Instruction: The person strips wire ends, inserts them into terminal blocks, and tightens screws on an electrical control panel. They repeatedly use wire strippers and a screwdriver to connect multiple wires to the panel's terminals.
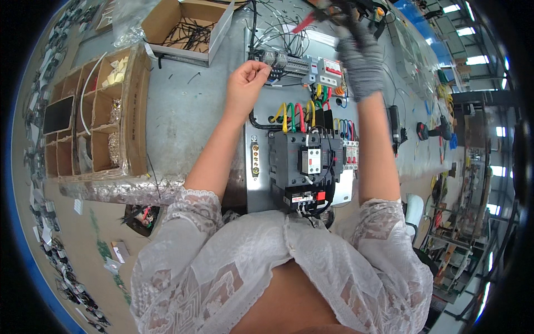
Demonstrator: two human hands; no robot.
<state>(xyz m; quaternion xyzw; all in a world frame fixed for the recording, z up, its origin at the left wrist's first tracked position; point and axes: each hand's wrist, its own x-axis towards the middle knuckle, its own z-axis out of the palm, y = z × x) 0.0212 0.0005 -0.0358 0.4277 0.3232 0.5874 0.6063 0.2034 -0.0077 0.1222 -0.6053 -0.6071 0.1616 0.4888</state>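
Observation:
My bare left hand [248, 80] is closed in a pinch at the left end of the terminal row [295, 65] on a metal mounting plate [256, 192]. Whatever its fingertips hold is too small to make out. My right hand [360, 61], in a grey glove, is raised beyond the plate's far right side and smeared by motion. Close to its dark fingers is a red-handled tool [303, 23], blurred; I cannot tell whether they grip it. Nearer me on the plate sits a large black contactor [288, 158]. Yellow, green and red wires [299, 116] loop above it.
An open cardboard box [214, 47] with short black cable ties stands at the far left. A divided cardboard bin [133, 111] of small parts is left of my forearm. Farther right on the table lie a cordless drill [442, 129] and a black tool [395, 125].

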